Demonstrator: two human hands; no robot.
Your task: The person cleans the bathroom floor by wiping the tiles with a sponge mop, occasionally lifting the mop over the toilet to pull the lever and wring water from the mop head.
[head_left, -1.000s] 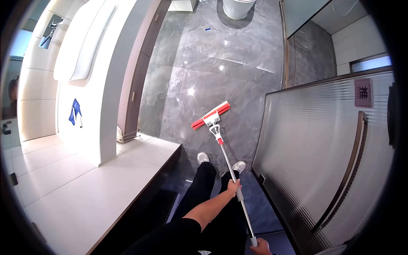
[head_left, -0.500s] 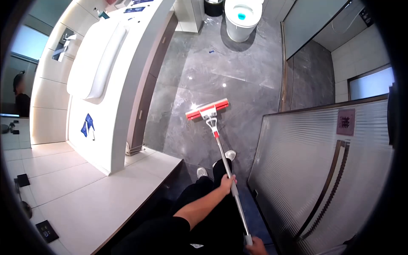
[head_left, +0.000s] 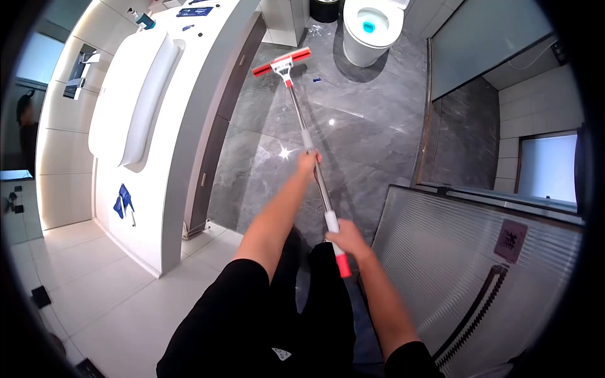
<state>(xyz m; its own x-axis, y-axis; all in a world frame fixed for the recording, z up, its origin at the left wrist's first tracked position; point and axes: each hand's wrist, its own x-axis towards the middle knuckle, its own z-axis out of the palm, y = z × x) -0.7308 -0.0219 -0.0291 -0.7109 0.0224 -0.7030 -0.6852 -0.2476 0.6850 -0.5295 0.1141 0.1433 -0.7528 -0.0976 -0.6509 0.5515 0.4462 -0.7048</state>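
A sponge mop [head_left: 283, 62] with a red and white head rests on the grey tiled floor [head_left: 372, 142], close to the vanity cabinet. Its metal pole slants back toward my body. Around the middle of the pole, just below a grey collar, my left hand [head_left: 308, 162] is closed. Farther down, my right hand [head_left: 348, 237] grips the white end section, just above the red tip. Right of the mop head, a small blue scrap [head_left: 317, 80] lies on the floor.
A toilet [head_left: 372, 28] with blue water stands ahead, beside a black bin [head_left: 324, 10]. Along the left runs a white counter [head_left: 165, 208] with a basin [head_left: 129, 94] and a blue cloth [head_left: 124, 200]. A ribbed glass door [head_left: 435, 252] is close on my right.
The mop head has moved forward and slightly left, away from my feet toward the cabinet. Both arms have stretched forward with the pole, each hand still holding it.
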